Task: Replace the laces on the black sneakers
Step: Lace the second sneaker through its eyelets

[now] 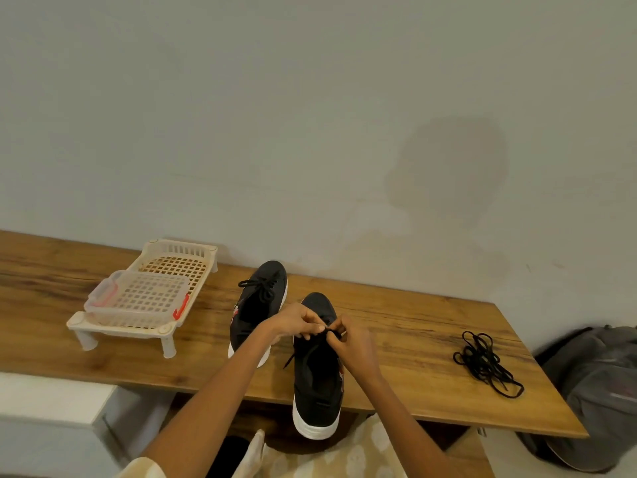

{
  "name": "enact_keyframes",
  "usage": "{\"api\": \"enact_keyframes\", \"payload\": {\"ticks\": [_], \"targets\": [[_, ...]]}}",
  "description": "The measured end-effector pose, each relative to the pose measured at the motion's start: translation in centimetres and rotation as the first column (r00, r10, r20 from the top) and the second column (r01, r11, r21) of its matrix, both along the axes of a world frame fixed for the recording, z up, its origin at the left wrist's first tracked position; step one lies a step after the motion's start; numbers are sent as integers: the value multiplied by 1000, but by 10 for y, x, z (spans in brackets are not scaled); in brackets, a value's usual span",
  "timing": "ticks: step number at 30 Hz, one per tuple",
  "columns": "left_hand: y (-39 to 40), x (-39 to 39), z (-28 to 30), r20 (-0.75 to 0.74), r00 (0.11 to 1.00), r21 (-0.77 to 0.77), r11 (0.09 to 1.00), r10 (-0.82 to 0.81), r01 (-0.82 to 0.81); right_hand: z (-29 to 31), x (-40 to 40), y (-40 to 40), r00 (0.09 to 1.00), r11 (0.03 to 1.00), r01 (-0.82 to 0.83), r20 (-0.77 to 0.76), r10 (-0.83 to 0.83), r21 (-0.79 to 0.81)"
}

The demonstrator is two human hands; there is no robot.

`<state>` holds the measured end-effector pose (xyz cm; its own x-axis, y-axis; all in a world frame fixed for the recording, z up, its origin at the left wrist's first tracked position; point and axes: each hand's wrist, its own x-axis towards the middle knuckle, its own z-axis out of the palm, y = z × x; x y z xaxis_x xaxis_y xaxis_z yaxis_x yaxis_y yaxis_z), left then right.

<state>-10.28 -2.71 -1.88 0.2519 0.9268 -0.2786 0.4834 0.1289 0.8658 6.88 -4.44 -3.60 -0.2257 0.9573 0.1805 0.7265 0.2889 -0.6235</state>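
Sneaker [317, 384] overhangs the table's [396, 315] front edge, heel toward the person, so both hands reach its lace [336, 334]; left hand [300, 320] and right hand [355, 343] pinch it. Behind stands the laced sneaker [258, 305]; loose laces [486, 363] wait toward the right edge.

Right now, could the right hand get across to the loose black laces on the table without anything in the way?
Probably yes. The loose black laces lie on bare table to the right hand's own side, with nothing between. But it is pinching the lace on the near sneaker and must let go first.
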Motion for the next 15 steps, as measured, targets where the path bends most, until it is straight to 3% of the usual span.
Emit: {"api": "enact_keyframes", "payload": {"ticks": [3, 6, 9, 12, 15], "targets": [[0, 3, -11, 132, 972, 3, 980, 196, -199, 2, 3, 1, 998, 998, -38, -58, 35, -46], [-3, 7, -21, 272, 864, -21, 900, 424, -435, 3, 6, 3, 993, 992, -100, -65, 95, -83], [-6, 14, -29, 328, 790, 17, 833, 518, -553, 4, 6, 2, 990, 988, -116, -90, 107, -101], [-10, 16, -30, 359, 749, 28, 796, 557, -605, 6, 2, -1, 992, 991, -99, -93, 90, -93], [-15, 2, -36, 271, 866, 60, 890, 421, -451, 5, -1, -1, 993, 993, -81, -95, 72, -90]]}}
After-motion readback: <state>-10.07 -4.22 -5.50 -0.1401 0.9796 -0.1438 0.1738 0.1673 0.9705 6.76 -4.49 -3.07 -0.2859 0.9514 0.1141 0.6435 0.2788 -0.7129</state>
